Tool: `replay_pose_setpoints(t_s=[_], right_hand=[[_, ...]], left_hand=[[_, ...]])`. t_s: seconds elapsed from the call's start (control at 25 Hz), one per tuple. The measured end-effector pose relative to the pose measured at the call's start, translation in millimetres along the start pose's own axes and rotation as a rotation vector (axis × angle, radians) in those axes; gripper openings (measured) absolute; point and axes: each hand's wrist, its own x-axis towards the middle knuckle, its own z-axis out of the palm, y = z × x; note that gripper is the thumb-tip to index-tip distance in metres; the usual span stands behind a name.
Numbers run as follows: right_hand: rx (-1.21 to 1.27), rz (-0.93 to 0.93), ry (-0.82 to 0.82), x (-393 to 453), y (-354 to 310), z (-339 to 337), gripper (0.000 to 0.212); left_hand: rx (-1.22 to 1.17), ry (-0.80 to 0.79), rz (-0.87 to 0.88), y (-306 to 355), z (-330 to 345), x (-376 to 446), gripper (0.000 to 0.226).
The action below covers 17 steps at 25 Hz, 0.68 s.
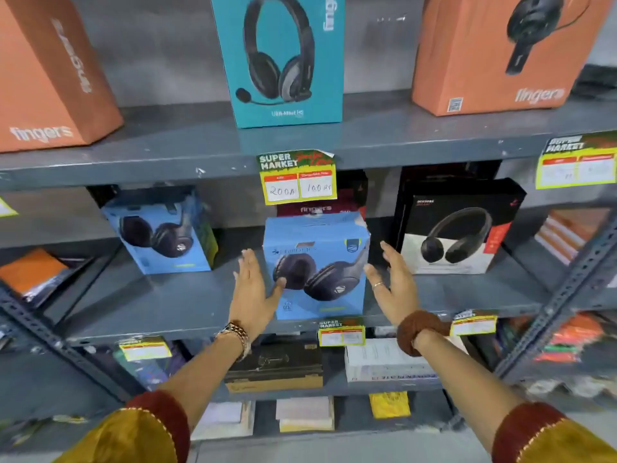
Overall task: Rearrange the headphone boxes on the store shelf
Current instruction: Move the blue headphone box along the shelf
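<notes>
While the blue box [315, 267] stands upright at the shelf [150, 309] edge, both hands flank it with fingers spread: left hand [252, 289] thumb touching its front, right hand [395, 285] just beside.

Blue box [317, 265]; teal box [283, 58]; orange boxes [500, 55]; grey shelf [150, 305].

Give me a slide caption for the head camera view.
Both open hands, left hand and right hand, flank a blue headphone box on the middle shelf.
</notes>
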Motion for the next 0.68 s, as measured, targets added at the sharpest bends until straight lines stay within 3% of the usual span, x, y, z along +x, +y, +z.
replay_pose_setpoints(t_s=[0.08, 0.24, 0.48, 0.68], right_hand=[[0.191, 0.176, -0.045, 11.4, 4.3, 12.0, 0.058], [0.324, 0.239, -0.114, 25.2, 13.5, 29.0, 0.049], [0.205, 0.200, -0.013, 27.1, 5.2, 20.6, 0.031], [0.013, 0.207, 0.013, 5.1, -10.2, -3.2, 0.049]], left_hand=[[-0.252, -0.064, -0.055, -7.1, 5.8, 16.1, 0.082], [-0.501, -0.038, -0.083, -16.0, 15.8, 32.4, 0.058], [-0.561, 0.023, -0.104, -14.0, 9.8, 29.6, 0.056], [-0.537, 0.010, -0.096, -7.8, -13.6, -1.1, 0.059]])
